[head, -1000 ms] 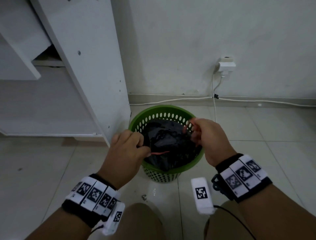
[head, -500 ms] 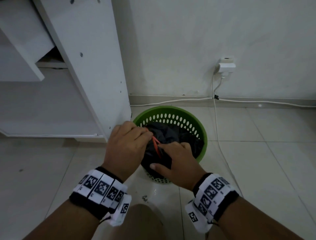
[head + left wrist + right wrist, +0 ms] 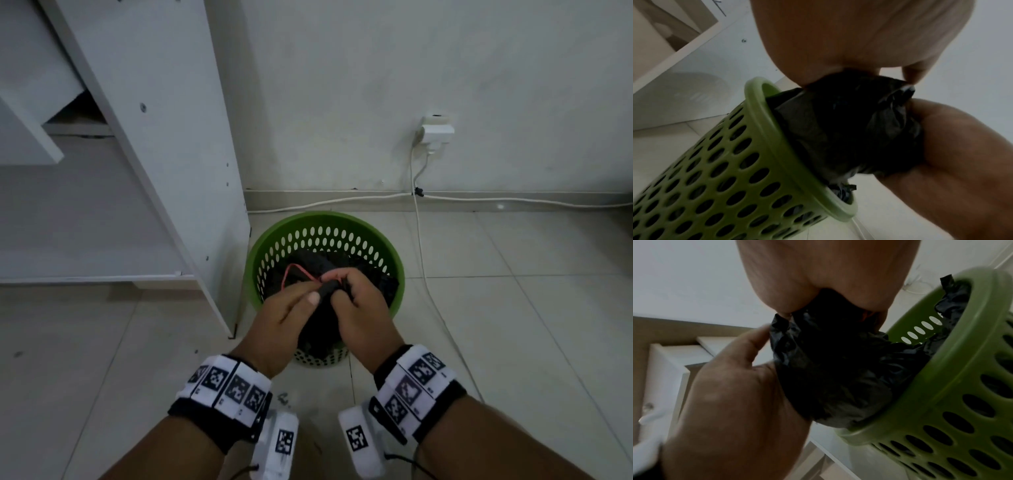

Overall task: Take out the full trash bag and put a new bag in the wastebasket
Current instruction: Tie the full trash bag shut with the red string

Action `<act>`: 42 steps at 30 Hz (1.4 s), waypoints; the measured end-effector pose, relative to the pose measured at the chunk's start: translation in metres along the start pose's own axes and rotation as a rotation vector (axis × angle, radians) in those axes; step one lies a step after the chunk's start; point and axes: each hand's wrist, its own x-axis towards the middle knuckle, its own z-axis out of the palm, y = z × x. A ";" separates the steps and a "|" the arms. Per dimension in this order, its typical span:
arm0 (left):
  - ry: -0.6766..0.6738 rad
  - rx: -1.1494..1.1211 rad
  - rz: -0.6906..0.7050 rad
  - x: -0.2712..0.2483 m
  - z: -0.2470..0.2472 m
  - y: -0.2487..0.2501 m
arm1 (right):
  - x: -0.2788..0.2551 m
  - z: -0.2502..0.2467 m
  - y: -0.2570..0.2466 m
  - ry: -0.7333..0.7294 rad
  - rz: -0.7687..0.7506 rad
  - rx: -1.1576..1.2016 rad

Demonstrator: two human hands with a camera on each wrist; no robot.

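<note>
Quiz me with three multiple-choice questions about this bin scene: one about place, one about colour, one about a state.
1. Where does the wastebasket stand?
A. beside a white cabinet
B. on a shelf
C. on a chair

2. What colour is the trash bag?
A. white
B. black
C. blue

3. What is the bag's state?
A. lying on the floor
B. spread flat over the rim
C. gathered at the top, partly in the basket

Key: A, it stands on the floor tiles by the cabinet; B, dark plastic; C, left hand and right hand grip its bunched neck.
</note>
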 end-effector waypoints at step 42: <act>0.306 0.077 -0.448 0.082 -0.024 -0.045 | 0.049 -0.004 0.036 -0.236 -0.262 -0.505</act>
